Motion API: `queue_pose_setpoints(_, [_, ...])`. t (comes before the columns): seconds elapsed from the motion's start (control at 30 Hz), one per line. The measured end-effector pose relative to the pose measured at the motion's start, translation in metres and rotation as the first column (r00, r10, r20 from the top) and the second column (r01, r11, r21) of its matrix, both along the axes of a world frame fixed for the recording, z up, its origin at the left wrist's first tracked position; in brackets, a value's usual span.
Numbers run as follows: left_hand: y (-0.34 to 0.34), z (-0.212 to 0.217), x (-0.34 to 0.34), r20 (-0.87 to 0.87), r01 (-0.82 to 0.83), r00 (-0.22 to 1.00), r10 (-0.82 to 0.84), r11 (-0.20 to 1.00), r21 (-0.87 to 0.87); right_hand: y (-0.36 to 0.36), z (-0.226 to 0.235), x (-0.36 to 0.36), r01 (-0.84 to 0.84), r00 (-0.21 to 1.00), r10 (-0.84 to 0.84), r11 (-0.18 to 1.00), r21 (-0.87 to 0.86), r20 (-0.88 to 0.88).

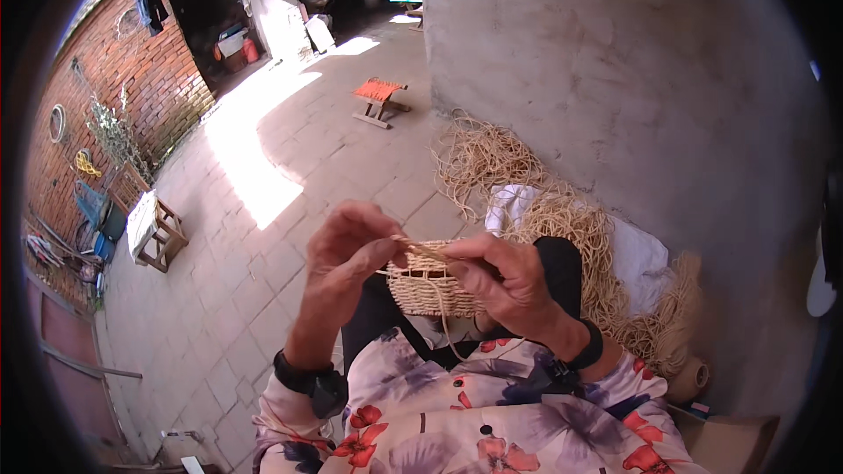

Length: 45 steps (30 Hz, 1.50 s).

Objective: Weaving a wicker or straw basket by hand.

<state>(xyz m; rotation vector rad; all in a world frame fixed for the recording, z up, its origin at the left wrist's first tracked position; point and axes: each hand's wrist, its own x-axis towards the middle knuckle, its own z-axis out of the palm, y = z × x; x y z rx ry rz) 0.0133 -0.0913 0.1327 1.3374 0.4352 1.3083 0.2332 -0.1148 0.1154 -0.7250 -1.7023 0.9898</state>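
Observation:
A small woven basket (432, 295) of pale straw-coloured cord rests at my knees, its weave open in a gap near the top. Above its rim a short twisted length of cord (423, 248) stretches between my two hands. My left hand (356, 250) pinches the left end between thumb and fingers. The right end is pinched by my right hand (505, 276), which hides part of the basket's right side. From the basket a loose strand (446, 329) hangs down toward my lap.
Heaps of pale cord (562, 219) lie along the grey wall (615, 61) on my right, over white cloth (639, 263). An orange-topped folding stool (379, 92) stands ahead on the paving. At the left is a wooden chair (158, 233). A cardboard box (733, 443) sits lower right.

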Motion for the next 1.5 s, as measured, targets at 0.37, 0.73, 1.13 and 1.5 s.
queue_pose_setpoints(0.37, [0.005, -0.126, 0.033, -0.664, -0.224, 0.583, 0.468, 0.878, 0.423, 0.021, -0.061, 0.037, 0.167, 0.891, -0.194, 0.981, 0.101, 0.411])
queue_pose_setpoints(0.73, [0.008, -0.135, 0.033, -0.700, -0.204, 0.524, 0.485, 0.870, 0.450, 0.025, -0.075, 0.037, 0.104, 0.751, -0.381, 0.876, 0.472, 0.540])
queue_pose_setpoints(1.13, [0.015, -0.138, 0.039, -0.663, -0.242, 0.518, 0.541, 0.836, 0.493, 0.029, -0.104, 0.009, 0.103, 0.627, -0.405, 0.890, 0.445, 0.666])
queue_pose_setpoints(1.5, [0.013, -0.146, 0.031, -0.659, -0.210, 0.477, 0.581, 0.804, 0.557, 0.018, -0.091, -0.009, 0.019, 0.998, 0.040, 0.557, -0.830, 0.049])
